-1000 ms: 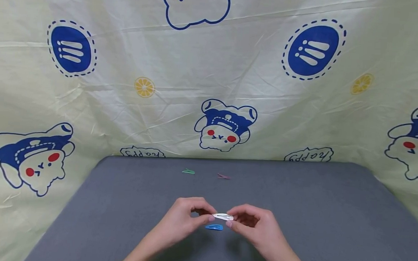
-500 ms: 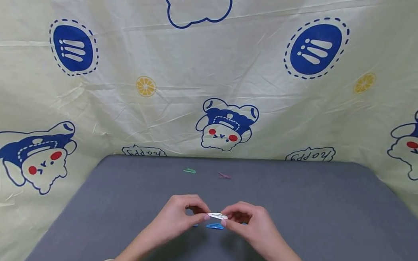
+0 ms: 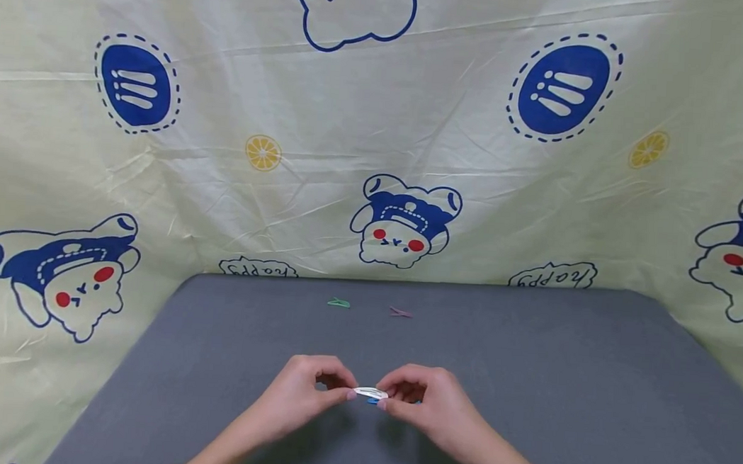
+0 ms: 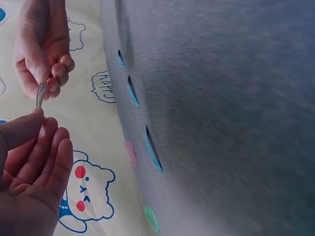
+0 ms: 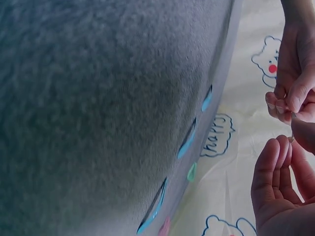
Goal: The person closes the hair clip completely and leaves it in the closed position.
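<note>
A white snap hair clip (image 3: 371,393) is held in the air between both hands. My left hand (image 3: 303,392) pinches one end of it between thumb and fingertips. At the other end, my right hand (image 3: 430,400) pinches it the same way. Under the white clip in the head view, a blue hair clip (image 3: 372,402) lies on the table, partly covered. The left wrist view shows three blue clips, a near one (image 4: 153,150), a middle one (image 4: 132,92) and a far one (image 4: 121,58), lying spaced in a row. Both hands are above the table, apart from these.
Towards the back of the grey table (image 3: 529,362) lie a green hair clip (image 3: 339,302) and a pink hair clip (image 3: 400,312). Behind the table's far edge hangs a pale printed curtain (image 3: 327,116).
Both hands have moved left with the white clip, and slightly lower in the head view. The clip now partly covers a blue one. Both hands keep their pinch on it.
</note>
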A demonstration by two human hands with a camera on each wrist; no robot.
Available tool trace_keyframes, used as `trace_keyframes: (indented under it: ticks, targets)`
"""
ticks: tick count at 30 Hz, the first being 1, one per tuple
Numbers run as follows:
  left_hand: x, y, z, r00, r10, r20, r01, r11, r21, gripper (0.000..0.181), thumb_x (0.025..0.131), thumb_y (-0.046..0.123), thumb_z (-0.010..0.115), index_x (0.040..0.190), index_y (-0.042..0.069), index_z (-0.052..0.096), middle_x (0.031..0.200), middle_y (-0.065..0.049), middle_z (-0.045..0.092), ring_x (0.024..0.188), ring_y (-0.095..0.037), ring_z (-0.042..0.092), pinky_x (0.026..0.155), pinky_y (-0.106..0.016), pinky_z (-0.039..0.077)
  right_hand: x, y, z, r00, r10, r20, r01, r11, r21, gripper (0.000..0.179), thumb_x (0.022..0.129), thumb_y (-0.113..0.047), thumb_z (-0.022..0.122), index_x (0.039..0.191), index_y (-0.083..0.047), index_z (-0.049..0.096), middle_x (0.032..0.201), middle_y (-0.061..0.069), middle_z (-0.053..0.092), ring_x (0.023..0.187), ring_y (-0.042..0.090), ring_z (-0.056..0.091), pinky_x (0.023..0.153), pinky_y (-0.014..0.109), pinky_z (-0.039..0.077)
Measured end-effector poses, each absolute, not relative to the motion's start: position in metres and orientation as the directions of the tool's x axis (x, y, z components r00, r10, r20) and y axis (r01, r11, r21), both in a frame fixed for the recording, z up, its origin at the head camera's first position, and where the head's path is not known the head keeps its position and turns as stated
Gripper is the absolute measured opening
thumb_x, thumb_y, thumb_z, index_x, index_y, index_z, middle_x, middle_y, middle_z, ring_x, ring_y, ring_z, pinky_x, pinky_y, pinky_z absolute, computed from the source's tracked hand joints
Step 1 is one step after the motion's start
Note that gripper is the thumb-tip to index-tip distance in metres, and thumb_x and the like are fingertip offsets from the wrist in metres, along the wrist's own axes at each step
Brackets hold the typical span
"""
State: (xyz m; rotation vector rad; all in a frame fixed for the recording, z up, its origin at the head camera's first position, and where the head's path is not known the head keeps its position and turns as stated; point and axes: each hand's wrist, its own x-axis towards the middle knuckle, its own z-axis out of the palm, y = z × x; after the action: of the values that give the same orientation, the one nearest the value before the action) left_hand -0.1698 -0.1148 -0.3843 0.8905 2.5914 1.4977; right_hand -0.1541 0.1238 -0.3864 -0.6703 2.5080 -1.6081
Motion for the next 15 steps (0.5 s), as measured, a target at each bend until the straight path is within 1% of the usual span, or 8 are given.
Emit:
trace_keyframes:
  ticks: [7,15]
  targets:
    - [-0.163,-0.126,-0.39,-0.827,0.498,0.261,0.481,0.387,0.787,0.008,0.084,0.007,0.077,0.084,0.014,0.074,0.079,0.013,0.066,0.073,-0.006,0.063,0.071,-0.027,0.052,-0.155,0.113,-0.392,-0.878,-0.457,0.139,-0.327,0.362,-0.873,0.01,0.084,-0.018,0.079,0.092,-0.019,0.073,0.078,-0.006,0.066,0.071,0.012,0.061,0.064,0.027,0.052]
    - [-0.158,-0.139,-0.396,-0.835,0.506,0.217,0.448,0.397,0.801,0.01,0.082,0.005,0.078,0.081,0.013,0.072,0.075,0.011,0.065,0.069,-0.005,0.059,0.066,-0.025,0.05,-0.156,0.099,-0.396,-0.851,-0.514,0.106,-0.336,0.378,-0.863,0.01,0.083,-0.014,0.079,0.091,-0.018,0.073,0.077,-0.009,0.066,0.07,0.009,0.061,0.061,0.025,0.05]
